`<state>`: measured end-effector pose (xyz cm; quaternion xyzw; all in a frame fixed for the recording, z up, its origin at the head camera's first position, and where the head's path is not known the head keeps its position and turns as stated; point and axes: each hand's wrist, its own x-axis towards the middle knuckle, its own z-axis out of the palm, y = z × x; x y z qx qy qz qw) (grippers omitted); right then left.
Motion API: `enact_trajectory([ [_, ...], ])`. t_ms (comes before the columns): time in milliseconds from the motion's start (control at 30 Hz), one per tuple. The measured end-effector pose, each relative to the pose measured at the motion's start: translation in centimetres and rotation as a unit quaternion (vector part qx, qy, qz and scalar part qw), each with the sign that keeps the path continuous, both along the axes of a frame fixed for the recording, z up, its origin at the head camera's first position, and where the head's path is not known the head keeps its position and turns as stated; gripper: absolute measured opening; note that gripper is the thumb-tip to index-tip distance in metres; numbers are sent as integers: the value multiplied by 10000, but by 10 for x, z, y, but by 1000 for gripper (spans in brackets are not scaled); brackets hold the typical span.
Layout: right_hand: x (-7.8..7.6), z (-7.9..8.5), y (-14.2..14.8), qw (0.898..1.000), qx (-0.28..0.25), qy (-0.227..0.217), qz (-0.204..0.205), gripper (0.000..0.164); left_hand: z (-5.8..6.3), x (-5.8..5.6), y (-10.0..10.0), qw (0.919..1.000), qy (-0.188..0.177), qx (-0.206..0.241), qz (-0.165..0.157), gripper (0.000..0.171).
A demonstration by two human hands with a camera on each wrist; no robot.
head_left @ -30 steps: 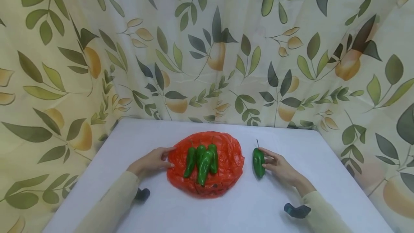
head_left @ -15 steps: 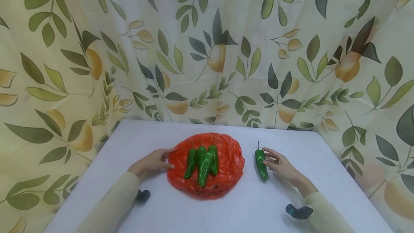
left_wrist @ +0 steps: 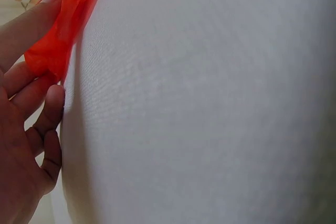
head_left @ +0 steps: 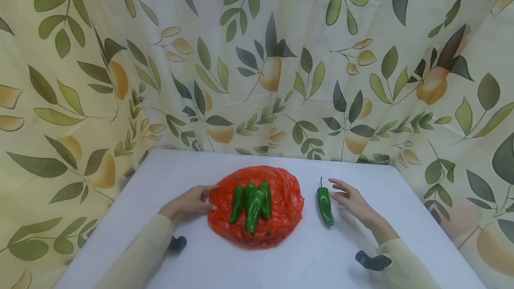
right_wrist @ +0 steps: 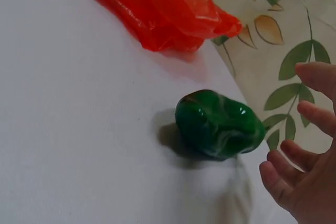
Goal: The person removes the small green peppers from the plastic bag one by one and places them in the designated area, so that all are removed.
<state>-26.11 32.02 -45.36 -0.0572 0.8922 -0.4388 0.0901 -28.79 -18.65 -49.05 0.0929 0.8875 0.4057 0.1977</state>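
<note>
A crumpled red plastic bag (head_left: 285, 217) lies spread on the white table, with several green peppers (head_left: 254, 208) clustered on it. My left hand (head_left: 192, 202) is at its left edge; in the left wrist view the thumb lies over the red plastic (left_wrist: 71, 22) and other fingers tuck under it, holding the edge. Right of the bag, a single green pepper (head_left: 324, 206) lies on the table, its stem pointing away. Just to the right of that pepper is my right hand (head_left: 353, 202), fingers spread and apart from it, as the right wrist view also shows (right_wrist: 310, 156).
A white table (head_left: 225, 266) extends around the bag and peppers. Behind it and at both sides hangs a curtain (head_left: 257, 79) printed with leaves and fruit. Dark devices sit at the left wrist (head_left: 177, 243) and the right wrist (head_left: 373, 261).
The right hand has let go of the single pepper and drawn back to the right. That pepper now lies slightly further right and tilted. My left hand has stayed at the bag's edge.
</note>
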Motion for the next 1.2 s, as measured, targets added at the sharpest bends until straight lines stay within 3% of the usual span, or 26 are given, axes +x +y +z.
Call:
enact_trajectory([
  [200,2,15,-15,9997,-91,240,62,62,-2,-3,0,10000,-47,60,20,75],
  [567,7,22,-46,9989,-305,349,111,64,-2,-1,0,9998,-108,152,90,76],
  [900,15,22,-80,9936,-690,679,577,58,-2,0,0,9986,-323,336,241,76],
  [1200,21,17,-106,9867,-961,815,1031,54,1,0,-1,9993,-226,188,226,76],
])
